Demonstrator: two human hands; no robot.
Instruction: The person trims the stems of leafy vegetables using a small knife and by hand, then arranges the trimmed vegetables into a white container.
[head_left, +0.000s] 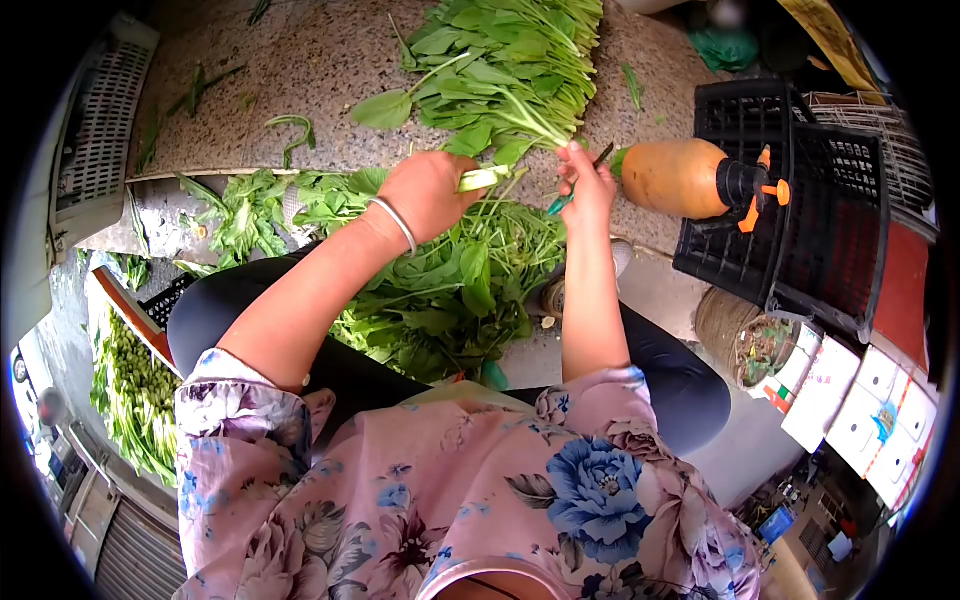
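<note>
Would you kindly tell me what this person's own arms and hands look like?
The left sleeve and right sleeve are short and pink, printed with blue flowers. A plain silver-coloured bangle circles the left wrist. The left hand and right hand wear no gloves.

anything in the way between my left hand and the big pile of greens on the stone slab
Nothing visible blocks it. The green-handled tool in your right hand and the orange bottle are both right of the left hand.
</note>
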